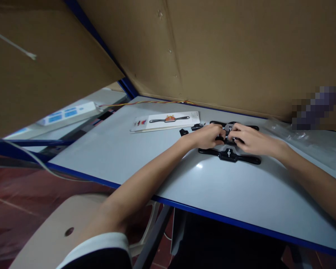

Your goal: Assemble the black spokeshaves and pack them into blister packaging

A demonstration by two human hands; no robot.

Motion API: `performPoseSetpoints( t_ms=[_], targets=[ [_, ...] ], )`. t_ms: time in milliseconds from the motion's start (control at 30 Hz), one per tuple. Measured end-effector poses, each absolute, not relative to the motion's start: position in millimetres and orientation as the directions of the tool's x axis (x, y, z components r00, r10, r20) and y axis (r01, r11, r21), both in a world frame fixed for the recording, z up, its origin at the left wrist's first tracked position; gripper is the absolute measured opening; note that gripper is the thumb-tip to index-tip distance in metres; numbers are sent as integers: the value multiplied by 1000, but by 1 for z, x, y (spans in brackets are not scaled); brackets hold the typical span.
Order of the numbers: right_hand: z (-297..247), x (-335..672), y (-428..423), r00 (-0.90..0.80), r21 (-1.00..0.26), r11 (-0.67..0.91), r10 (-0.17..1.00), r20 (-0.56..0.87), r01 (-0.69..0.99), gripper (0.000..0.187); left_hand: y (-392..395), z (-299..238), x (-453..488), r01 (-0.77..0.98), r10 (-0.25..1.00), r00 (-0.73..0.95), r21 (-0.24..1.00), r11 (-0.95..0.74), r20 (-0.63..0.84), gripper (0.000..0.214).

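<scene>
Both my hands meet over a black two-handled tool (252, 127) lying at the far middle of the pale table (145, 160). My left hand (208, 136) is closed on the tool's centre from the left, and my right hand (250, 140) pinches the same centre from the right, where a small metal part shows between the fingers. A second black two-handled tool (229, 155) with a small screw on top lies flat just in front of my hands, untouched. Small black pieces (184, 132) rest to the left of my left hand.
A white packaging card (165, 121) printed with a picture of the tool lies at the far left of the table. Clear plastic wrapping (302, 140) sits to the right. Cardboard walls (226, 52) enclose the back. A white power strip (70, 113) lies beyond the left edge. A beige chair seat (58, 231) stands below.
</scene>
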State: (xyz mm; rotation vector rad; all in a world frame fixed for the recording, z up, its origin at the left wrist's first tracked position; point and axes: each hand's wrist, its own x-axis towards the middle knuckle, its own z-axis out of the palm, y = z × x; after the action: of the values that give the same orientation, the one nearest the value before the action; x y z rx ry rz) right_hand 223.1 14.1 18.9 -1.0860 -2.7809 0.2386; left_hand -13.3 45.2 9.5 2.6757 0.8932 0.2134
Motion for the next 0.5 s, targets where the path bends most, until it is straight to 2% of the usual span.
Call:
performPoseSetpoints(
  t_ms=[133,267,367,433,500],
  targets=[
    [18,222,16,-677,-165,677,733,66,717,21,45,9,-13,554,607,793,353,-754,52,16],
    [21,219,16,-757,-164,754,651,52,637,34,46,7,-14,537,594,802,362,-762,60,17],
    [24,219,13,-704,-164,706,705,81,688,23,46,7,-13,532,589,806,363,-765,62,17],
    [25,219,13,-663,-126,661,748,36,739,18,46,7,-13,535,591,804,356,-766,63,17],
    [25,221,14,-682,-109,678,731,-8,727,24,46,7,-13,537,593,803,351,-767,69,17]
  ],
)
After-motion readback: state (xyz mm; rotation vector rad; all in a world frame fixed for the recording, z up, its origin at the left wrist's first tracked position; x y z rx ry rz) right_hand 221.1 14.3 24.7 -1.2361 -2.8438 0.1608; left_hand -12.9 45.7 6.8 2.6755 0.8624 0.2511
